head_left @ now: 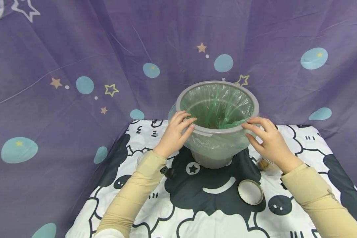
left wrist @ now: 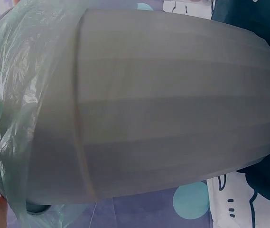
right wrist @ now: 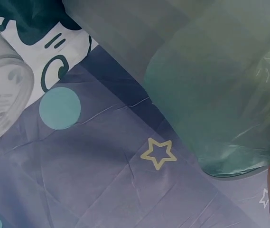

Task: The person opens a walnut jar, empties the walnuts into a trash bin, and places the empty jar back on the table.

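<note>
Purple cloth point(head_left: 77, 125) hangs behind the counter point(head_left: 154, 211), where a bin point(head_left: 212, 161) stands upright, a green bag point(head_left: 215, 142) lining it and draping outside. Left hand point(head_left: 175, 132) and right hand point(head_left: 269, 142) touch the bin's rim point(head_left: 215, 131), each grip loosely spread.

Bin point(left wrist: 182, 99): grey plastic, matt, wall shallowly faceted. Liner point(head_left: 215, 142): thin translucent plastic film, glossy, heavily wrinkled. Backdrop point(head_left: 172, 29): creased cloth, faint sheen. Table cover point(head_left: 217, 228): printed cloth, matt. Jar point(right wrist: 6, 97): clear, smooth; glass or plastic indeterminable. Lid point(head_left: 251, 192): smooth pale face, metallic-looking edge. Sleeves point(head_left: 131, 195): matt cloth, wrinkled.
</note>
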`<state>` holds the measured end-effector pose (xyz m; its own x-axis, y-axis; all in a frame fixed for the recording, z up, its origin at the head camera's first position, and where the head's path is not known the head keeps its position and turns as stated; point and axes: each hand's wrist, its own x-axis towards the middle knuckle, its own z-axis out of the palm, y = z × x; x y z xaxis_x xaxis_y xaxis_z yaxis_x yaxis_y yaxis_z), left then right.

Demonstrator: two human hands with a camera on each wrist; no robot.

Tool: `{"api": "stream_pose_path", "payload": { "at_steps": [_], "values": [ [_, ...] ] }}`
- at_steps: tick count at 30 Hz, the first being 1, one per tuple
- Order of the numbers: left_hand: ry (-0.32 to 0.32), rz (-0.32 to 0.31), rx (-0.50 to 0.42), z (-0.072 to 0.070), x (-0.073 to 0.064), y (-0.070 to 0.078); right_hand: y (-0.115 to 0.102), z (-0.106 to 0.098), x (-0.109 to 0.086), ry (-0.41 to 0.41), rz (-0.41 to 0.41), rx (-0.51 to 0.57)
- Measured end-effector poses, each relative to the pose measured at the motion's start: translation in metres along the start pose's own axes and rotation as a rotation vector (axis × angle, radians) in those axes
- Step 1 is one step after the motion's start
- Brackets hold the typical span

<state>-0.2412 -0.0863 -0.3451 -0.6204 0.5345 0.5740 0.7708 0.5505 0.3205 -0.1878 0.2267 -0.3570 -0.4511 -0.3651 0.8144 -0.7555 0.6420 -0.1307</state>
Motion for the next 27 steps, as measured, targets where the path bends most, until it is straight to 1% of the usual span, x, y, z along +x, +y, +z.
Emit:
{"api": "stream_pose_path", "payload": {
  "at_steps": [6,10,19,24,27],
  "values": [
    [0.010,0.003,-0.010,0.001,-0.001,-0.001,0.000,0.002,-0.001,0.022,-0.026,0.022],
    [0.018,0.003,-0.007,0.003,-0.001,-0.001,0.000,0.002,-0.002,0.025,-0.013,0.039],
    [0.034,0.013,-0.020,0.008,-0.001,-0.001,-0.005,0.002,-0.015,0.055,0.056,0.075],
    [0.046,0.010,-0.023,0.008,-0.001,-0.002,-0.007,0.002,-0.025,0.082,0.109,0.100],
    [0.050,0.007,-0.031,0.008,-0.001,-0.003,-0.008,0.002,-0.033,0.075,0.150,0.103]
  ]
}}
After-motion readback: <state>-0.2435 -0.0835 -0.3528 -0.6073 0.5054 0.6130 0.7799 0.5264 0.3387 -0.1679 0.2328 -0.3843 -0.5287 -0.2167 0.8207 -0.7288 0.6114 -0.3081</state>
